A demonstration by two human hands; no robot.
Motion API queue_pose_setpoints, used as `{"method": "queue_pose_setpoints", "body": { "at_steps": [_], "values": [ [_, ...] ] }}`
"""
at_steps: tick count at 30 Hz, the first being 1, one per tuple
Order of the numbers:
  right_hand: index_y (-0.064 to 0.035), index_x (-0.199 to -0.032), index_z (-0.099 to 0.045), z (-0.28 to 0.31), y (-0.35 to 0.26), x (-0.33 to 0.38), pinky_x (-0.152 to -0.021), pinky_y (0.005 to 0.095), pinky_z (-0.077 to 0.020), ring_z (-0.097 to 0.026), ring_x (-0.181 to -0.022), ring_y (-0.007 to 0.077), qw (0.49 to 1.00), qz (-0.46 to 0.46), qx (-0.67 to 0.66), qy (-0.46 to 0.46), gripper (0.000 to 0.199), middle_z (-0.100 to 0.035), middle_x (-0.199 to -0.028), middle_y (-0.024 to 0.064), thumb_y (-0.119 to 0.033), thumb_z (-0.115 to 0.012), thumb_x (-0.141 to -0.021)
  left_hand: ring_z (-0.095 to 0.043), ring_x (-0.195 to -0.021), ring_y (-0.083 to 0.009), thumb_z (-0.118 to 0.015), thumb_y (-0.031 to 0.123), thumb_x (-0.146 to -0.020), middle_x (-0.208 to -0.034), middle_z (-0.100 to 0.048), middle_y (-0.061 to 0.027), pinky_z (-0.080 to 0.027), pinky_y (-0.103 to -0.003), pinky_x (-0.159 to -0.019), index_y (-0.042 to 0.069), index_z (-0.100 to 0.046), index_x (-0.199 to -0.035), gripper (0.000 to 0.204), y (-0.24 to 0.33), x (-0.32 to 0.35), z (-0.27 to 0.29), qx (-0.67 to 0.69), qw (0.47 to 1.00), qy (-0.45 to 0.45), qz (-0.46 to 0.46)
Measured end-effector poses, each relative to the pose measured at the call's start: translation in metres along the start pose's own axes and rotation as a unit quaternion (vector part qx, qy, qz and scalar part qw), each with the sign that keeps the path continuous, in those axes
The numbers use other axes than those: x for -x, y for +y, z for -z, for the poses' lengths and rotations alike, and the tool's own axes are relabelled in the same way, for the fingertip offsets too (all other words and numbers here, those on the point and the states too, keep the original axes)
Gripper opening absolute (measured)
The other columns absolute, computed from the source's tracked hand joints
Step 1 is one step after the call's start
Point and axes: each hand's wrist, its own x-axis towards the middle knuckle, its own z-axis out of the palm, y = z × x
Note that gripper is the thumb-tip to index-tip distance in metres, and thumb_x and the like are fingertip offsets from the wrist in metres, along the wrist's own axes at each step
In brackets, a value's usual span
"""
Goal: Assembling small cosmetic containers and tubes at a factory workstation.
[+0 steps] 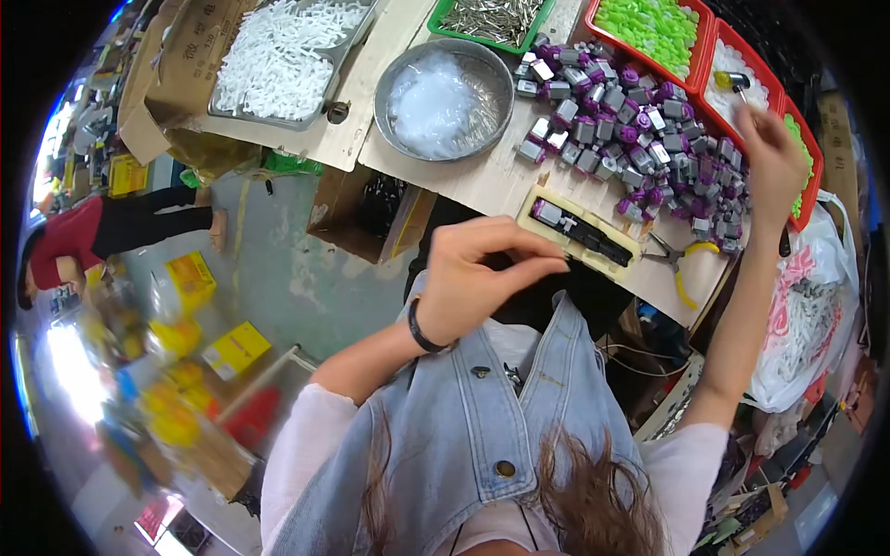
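My left hand (477,273) is closed in a pinch at the near edge of a cream holder block (533,224). Whatever lies between its fingertips, if anything, is too small to make out. In the block sit a long black plastic part (593,239) and a small grey motor with a purple end (549,212). Over at the right, my right hand (771,157) has its fingers closed at a red tray (712,42) of white parts. Just beyond the fingertips shows a small yellow-and-black piece with a metal end (731,80); I cannot tell whether they grip it.
A heap of purple-ended motors (621,125) covers the bench's right. Yellow-handled pliers (684,269) lie near its front edge. Behind are a metal bowl (382,85), a tray of white pieces (278,65), a green tray of screws (491,20) and green parts (649,30). Another person (102,227) is at far left.
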Motion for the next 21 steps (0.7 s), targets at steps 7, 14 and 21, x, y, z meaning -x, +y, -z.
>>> {"method": "queue_pose_setpoints", "body": {
  "at_steps": [7, 14, 21],
  "values": [
    [0.0043, -0.082, -0.061, -0.001, -0.098, 0.161, -0.076, 0.0275, -0.0554, -0.067, -0.084, 0.0172, 0.859, -0.158, -0.444, -0.200, 0.010, -0.069, -0.092, 0.0171, 0.012, -0.064, -0.076, -0.064, -0.070, -0.0114, -0.072, 0.004, -0.082, -0.081, -0.069, -0.0089, -0.051, -0.024, -0.065, -0.003, -0.067, -0.089, 0.011, -0.004, 0.005, -0.035, 0.303, 0.929, -0.051, 0.207],
    [0.0045, -0.084, -0.060, -0.006, -0.107, 0.176, -0.074, 0.0269, -0.0556, -0.066, -0.086, 0.0173, 0.859, -0.160, -0.441, -0.203, 0.013, -0.068, -0.094, 0.0182, 0.014, -0.063, -0.075, -0.064, -0.069, -0.0118, -0.072, 0.004, -0.082, -0.080, -0.069, -0.0090, -0.051, -0.024, -0.065, -0.002, -0.066, -0.086, 0.009, -0.015, 0.017, -0.029, 0.337, 0.920, -0.049, 0.194],
    [0.0052, -0.084, -0.060, -0.018, -0.137, 0.171, -0.077, 0.0277, -0.0528, -0.065, -0.087, 0.0178, 0.889, -0.128, -0.372, -0.236, 0.010, -0.068, -0.096, 0.0160, 0.012, -0.061, -0.078, -0.063, -0.069, -0.0098, -0.071, 0.006, -0.083, -0.078, -0.067, -0.0055, -0.051, -0.023, -0.064, -0.001, -0.066, -0.085, 0.009, -0.017, 0.029, -0.009, 0.360, 0.917, -0.009, 0.174]
  ]
}}
